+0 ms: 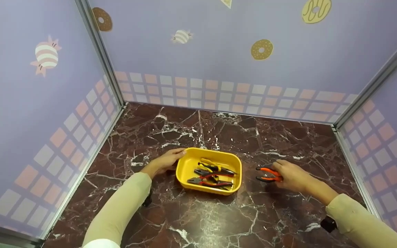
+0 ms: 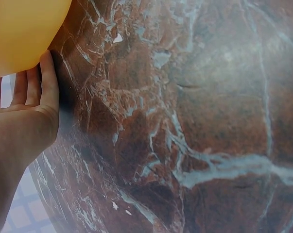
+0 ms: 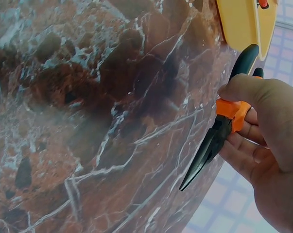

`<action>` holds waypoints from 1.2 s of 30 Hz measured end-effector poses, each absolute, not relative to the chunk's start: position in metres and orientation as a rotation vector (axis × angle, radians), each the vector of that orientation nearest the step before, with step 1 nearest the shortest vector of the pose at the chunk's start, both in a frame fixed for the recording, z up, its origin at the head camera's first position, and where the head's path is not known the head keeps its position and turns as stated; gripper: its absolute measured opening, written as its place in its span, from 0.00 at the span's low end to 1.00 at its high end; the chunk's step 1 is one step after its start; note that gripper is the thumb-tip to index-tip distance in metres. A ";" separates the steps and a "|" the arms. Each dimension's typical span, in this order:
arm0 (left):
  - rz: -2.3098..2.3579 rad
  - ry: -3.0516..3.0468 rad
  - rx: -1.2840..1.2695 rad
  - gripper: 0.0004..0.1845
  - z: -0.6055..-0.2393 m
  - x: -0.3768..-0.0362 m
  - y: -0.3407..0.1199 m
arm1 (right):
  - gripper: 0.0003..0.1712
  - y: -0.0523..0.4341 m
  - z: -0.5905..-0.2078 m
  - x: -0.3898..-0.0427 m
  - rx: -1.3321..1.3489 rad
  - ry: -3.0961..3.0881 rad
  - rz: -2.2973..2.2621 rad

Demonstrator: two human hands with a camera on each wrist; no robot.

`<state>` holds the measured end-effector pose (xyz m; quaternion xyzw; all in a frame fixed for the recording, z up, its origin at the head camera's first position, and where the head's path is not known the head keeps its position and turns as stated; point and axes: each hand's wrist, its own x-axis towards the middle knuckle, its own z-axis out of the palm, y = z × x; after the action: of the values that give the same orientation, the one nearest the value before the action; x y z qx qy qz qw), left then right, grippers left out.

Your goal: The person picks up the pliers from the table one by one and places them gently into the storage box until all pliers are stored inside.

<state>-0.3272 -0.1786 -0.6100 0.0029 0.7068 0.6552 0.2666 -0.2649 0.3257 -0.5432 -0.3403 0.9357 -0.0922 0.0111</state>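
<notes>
At the left end of a yellow plastic bin (image 1: 240,172), my left hand (image 1: 166,161) reaches up to the rim. In the left wrist view, the fairly straight fingers (image 2: 50,85) rest against the bin's outer wall; the thumb is hidden there. Red-and-black pliers (image 1: 215,184) lie in the bin with yellow-and-black pliers (image 1: 226,171) and others partly covered. To the bin's right, my right hand (image 1: 291,175) pinches long-nose pliers (image 3: 226,112) with orange-and-black handles between thumb and fingers. Their handles point towards the bin and the tapered jaws point away from it.
The bin stands on a dark red marbled surface (image 1: 205,220) with white veins. Lilac panels (image 1: 212,58) with printed sweets and pastel squares rise at the back, left and right, framed by metal strips (image 1: 103,57).
</notes>
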 end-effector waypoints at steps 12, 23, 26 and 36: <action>1.773 1.898 0.014 0.26 -0.610 -0.327 -0.180 | 0.23 0.303 -0.537 -0.275 -1.120 2.933 -0.268; 1.736 1.919 -0.017 0.27 -0.608 -0.328 -0.181 | 0.22 0.285 -0.538 -0.279 -1.217 2.924 -0.330; 1.736 1.921 -0.029 0.27 -0.609 -0.328 -0.181 | 0.22 0.281 -0.538 -0.278 -1.211 2.918 -0.339; 1.735 1.923 -0.021 0.27 -0.608 -0.327 -0.181 | 0.22 0.269 -0.541 -0.279 -1.298 2.913 -0.368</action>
<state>-0.3271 -0.1808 -0.6085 -0.0076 0.7143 0.6447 0.2722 -0.2789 0.2691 -0.5409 -0.4041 0.9068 -0.1146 -0.0345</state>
